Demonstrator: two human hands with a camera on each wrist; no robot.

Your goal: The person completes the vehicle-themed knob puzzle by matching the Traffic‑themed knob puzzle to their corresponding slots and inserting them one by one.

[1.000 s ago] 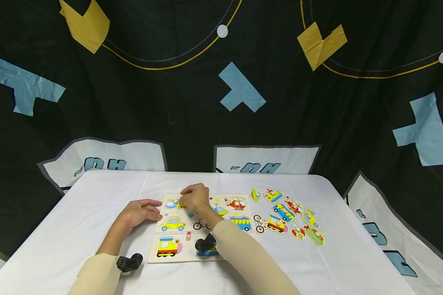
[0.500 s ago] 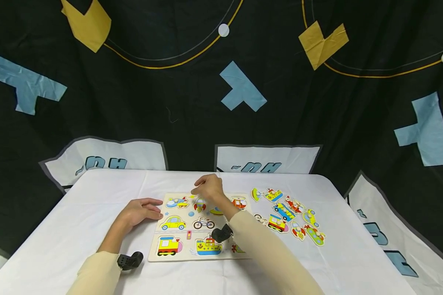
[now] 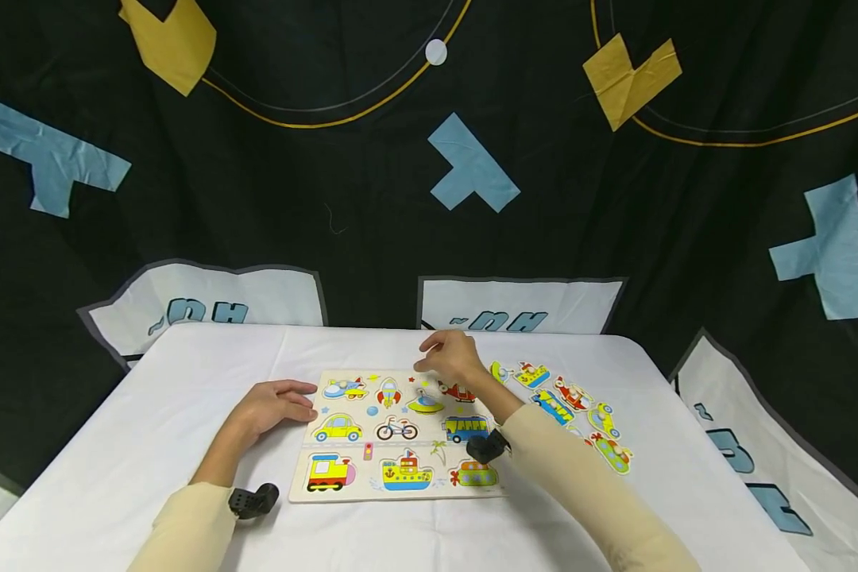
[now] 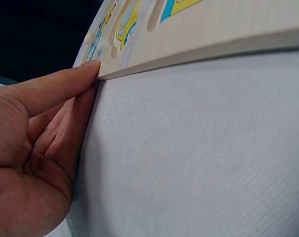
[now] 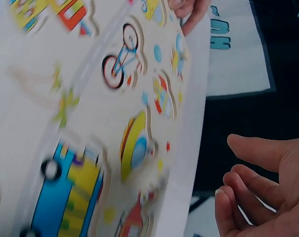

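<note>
A wooden puzzle board (image 3: 363, 496) with vehicle pictures lies on the table. An airplane piece (image 3: 345, 388) sits in its far-left recess; its round knob (image 4: 90, 38) shows in the left wrist view. My left hand (image 3: 275, 407) touches the board's left edge, the thumb tip right at that edge, the fingers relaxed on the cloth. My right hand (image 3: 454, 357) hovers over the far edge near the helicopter picture (image 3: 457, 392). Nothing is held in it; in the right wrist view its fingers (image 5: 258, 187) are loosely bent, apart from the thumb.
Right of the board lie loose knobbed pieces, among them a ship (image 3: 532, 375), a bus (image 3: 553, 407), a helicopter (image 3: 573, 395), and a car (image 3: 604, 419). My right forearm hides several others. White cloth (image 3: 372, 536) covers the table, and a dark curtain (image 3: 372, 238) hangs behind.
My right hand has moved off the airplane piece and rightward along the board's far edge, uncovering the rocket and saucer pictures. The left hand has stayed at the board's left edge.
</note>
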